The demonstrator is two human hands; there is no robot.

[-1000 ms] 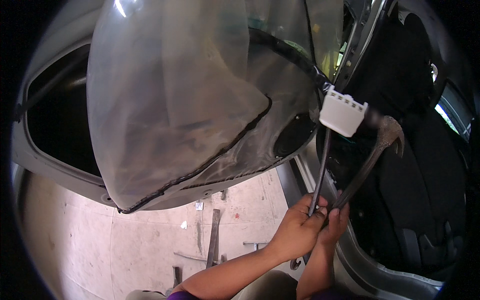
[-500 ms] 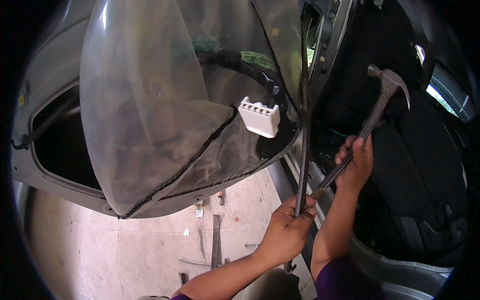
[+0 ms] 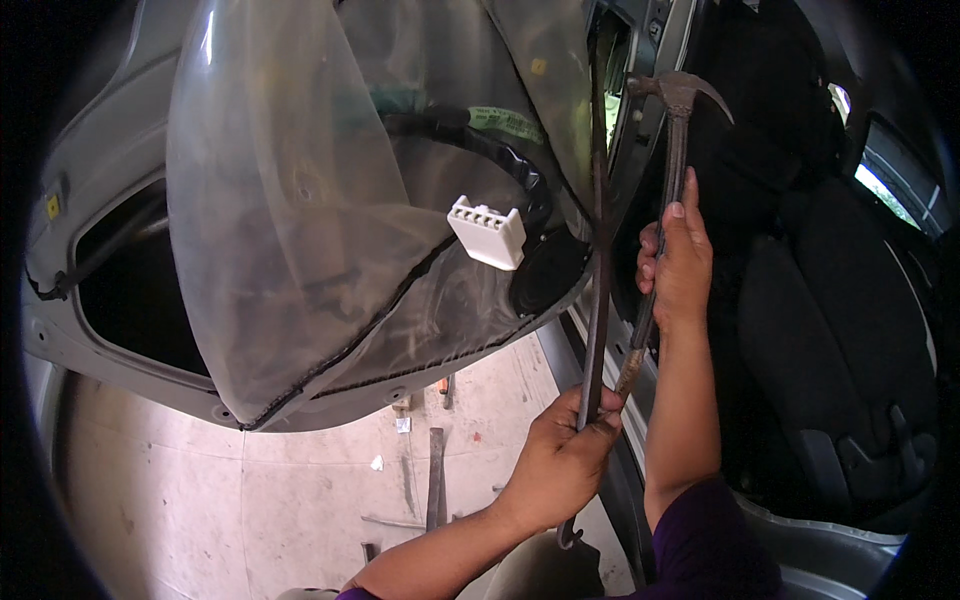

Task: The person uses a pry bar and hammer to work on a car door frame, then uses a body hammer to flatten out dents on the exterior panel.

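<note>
Behind rod (image 3: 598,230), loose plastic sheet (image 3: 300,200)

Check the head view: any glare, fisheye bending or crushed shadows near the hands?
Head view: glare streaks the plastic sheet; the door edge bows toward the rim; the car seat interior is nearly black; left hand on the long rod and right hand on the hammer stay sharp.

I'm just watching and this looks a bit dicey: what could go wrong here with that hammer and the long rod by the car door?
The right hand grips the hammer mid-handle, so a swing could glance off the rod toward the left hand holding it. The white connector and loose plastic sheet hang close by and might get struck or torn.
</note>
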